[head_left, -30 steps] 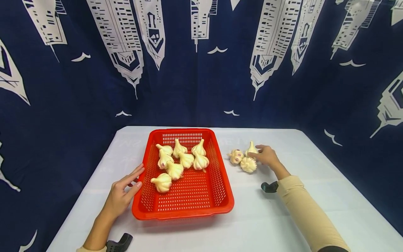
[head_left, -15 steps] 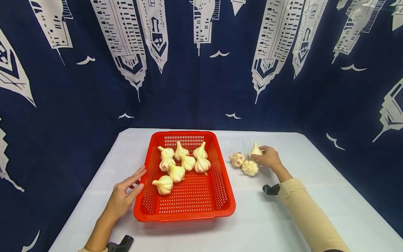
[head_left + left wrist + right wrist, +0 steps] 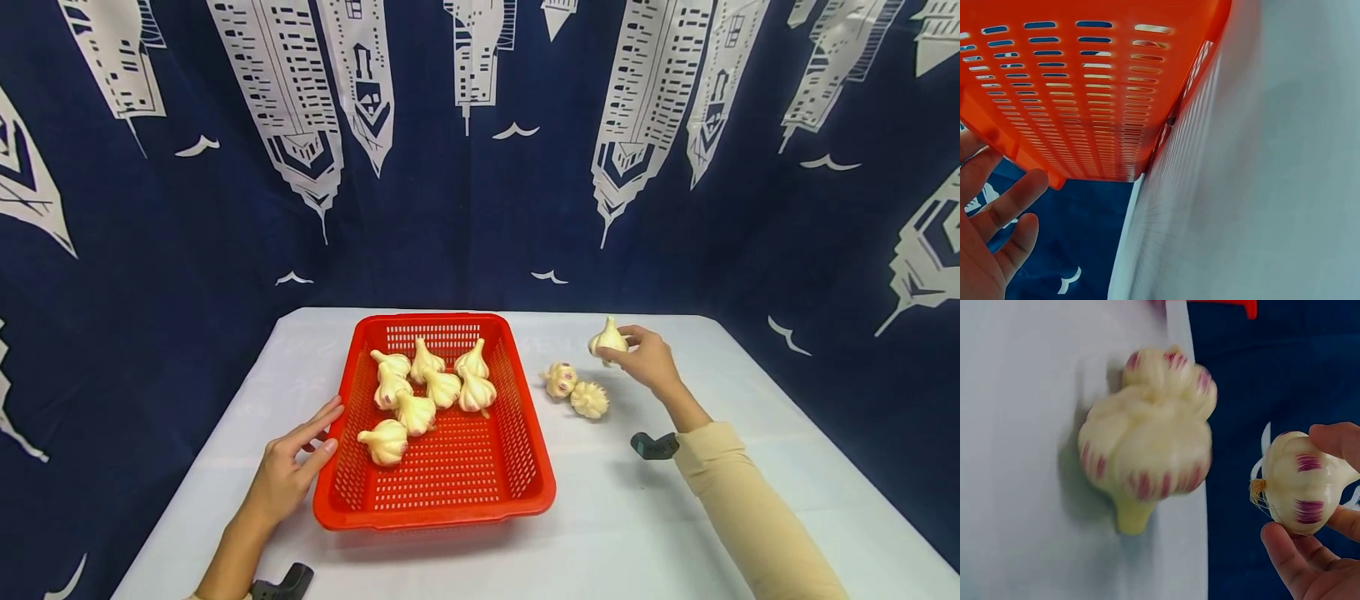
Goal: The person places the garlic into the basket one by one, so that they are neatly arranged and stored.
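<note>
My right hand holds a garlic bulb above the table, stem upward, pinched between thumb and fingers. In the right wrist view that bulb shows purple streaks and a tuft of roots. Below it, two more garlic bulbs lie side by side on the table. My left hand rests its fingertips on the left rim of a red plastic basket, fingers fairly straight. Inside the basket sit several garlic bulbs, mostly toward its back and left. The left wrist view shows the basket's slotted side beside the fingers.
A white-covered table carries everything. Behind and around it hangs a dark blue curtain with white building prints. A black wrist device sits below the right wrist, another by the left forearm.
My right hand has gripped the rear garlic bulb and raised it off the table, away from the two others. The left hand stays at the basket rim.
</note>
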Action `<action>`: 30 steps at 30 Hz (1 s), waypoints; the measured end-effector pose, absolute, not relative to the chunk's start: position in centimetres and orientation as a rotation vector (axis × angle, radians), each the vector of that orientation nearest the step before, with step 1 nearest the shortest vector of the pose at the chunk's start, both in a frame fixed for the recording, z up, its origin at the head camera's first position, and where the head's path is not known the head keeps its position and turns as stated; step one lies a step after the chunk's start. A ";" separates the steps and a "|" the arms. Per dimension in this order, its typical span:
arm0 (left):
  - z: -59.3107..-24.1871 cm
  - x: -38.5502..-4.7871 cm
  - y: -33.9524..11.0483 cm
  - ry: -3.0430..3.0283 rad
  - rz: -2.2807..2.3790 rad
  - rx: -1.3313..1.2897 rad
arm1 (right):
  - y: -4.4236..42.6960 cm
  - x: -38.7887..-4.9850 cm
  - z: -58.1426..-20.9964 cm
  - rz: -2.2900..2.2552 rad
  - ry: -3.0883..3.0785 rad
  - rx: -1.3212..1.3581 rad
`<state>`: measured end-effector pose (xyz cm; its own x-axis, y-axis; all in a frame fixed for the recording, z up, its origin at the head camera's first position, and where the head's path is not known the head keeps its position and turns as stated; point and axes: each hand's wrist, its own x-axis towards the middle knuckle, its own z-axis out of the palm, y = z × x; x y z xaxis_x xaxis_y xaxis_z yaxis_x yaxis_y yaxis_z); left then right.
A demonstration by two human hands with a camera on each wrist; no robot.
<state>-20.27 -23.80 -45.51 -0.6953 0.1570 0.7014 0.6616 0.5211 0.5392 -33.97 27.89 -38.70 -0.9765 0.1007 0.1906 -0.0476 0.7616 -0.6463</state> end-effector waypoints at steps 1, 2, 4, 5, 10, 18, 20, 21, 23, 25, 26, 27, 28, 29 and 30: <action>-45.5 -20.3 -23.8 -2.172 -1.118 -0.664 | 27.6 -33.8 -38.4 1.016 -2.743 -0.022; -45.5 -20.3 -23.8 -2.170 -1.118 -0.664 | 27.2 -33.6 -38.1 1.021 -2.743 -0.008; -45.5 -20.3 -23.9 -2.169 -1.120 -0.666 | 26.5 -33.3 -37.4 1.033 -2.748 0.012; -45.5 -20.3 -23.9 -2.169 -1.121 -0.667 | 26.1 -33.0 -37.1 1.042 -2.750 0.022; -45.5 -20.3 -23.9 -2.178 -1.123 -0.663 | 24.2 -32.0 -35.8 1.051 -2.752 0.101; -45.6 -20.3 -23.9 -2.179 -1.113 -0.661 | 21.9 -30.7 -34.0 1.036 -2.751 0.253; -45.6 -20.3 -23.9 -2.177 -1.110 -0.665 | 21.5 -30.4 -33.6 1.027 -2.757 0.284; -45.6 -20.3 -23.9 -2.176 -1.109 -0.666 | 21.2 -30.3 -33.3 1.018 -2.757 0.298; -45.5 -20.3 -23.9 -2.179 -1.109 -0.666 | 20.8 -30.1 -32.9 1.010 -2.753 0.327; -45.5 -20.2 -23.9 -2.183 -1.111 -0.666 | 20.4 -29.9 -32.6 1.013 -2.748 0.347; -45.4 -20.2 -23.9 -2.185 -1.113 -0.665 | 20.1 -29.8 -32.5 1.018 -2.746 0.356; -45.4 -20.2 -23.9 -2.186 -1.110 -0.668 | 19.9 -29.7 -32.4 1.025 -2.742 0.369; -45.4 -20.1 -23.9 -2.188 -1.108 -0.671 | 19.7 -29.7 -32.3 1.030 -2.741 0.383; -45.4 -20.1 -23.9 -2.188 -1.105 -0.675 | 19.4 -29.6 -32.3 1.036 -2.740 0.396; -45.4 -20.1 -23.9 -2.189 -1.102 -0.678 | 19.2 -29.5 -32.2 1.035 -2.740 0.411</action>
<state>-20.12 -23.87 -45.40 -0.6962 0.1751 0.6961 0.6634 0.5273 0.5309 -29.50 19.15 -32.17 -0.9449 -0.1909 0.2660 -0.3191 0.7189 -0.6175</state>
